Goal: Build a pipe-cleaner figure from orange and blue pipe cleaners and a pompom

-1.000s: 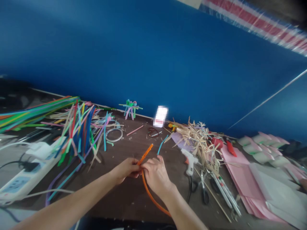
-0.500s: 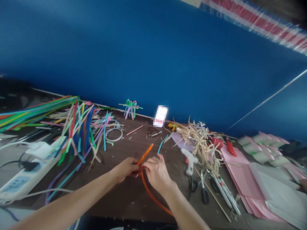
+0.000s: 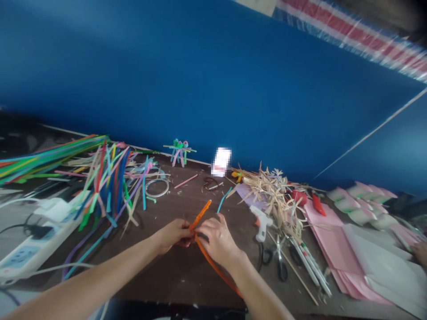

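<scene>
While both hands are busy: they're working right at one spot on an orange strip (image 3: 200, 215), pinching it together over the tabletop (image 3: 167, 278), and that's the step in hand as far as I can see

Left hand (image 3: 175, 235): curled up tight, fingers closed on the strip from the left side

Right hand (image 3: 216, 242): fingers wrapped over the same spot from the other side, grasping it too, touching the left hand

Orange strip: held between the hands near the front edge of the tabletop, one end sticking up and away, the other curving down past the right wrist

Dark bit (image 3: 202, 237): something small shows right at the pinch, too small to tell what it is

Nearby: a blue strip (image 3: 223, 200) lies just beyond the right fingers, with a glue gun (image 3: 262, 223) and scissors (image 3: 280, 266) off to the right

Counts: 2 hands, 1 orange strip in hand, 1 glue gun, 1 pair of scissors, 1 little strip figure (image 3: 178, 152), 1 wire ring (image 3: 156, 188), and too many loose strips (image 3: 106, 186) to count

Rest: a power strip (image 3: 23, 258) sits at the left, a straw pile (image 3: 275, 195) and pink sheets (image 3: 333, 249) at the right, a blue wall (image 3: 200, 80) behind, plus what looks like someone else's hand (image 3: 420, 253) at the far right edge
</scene>
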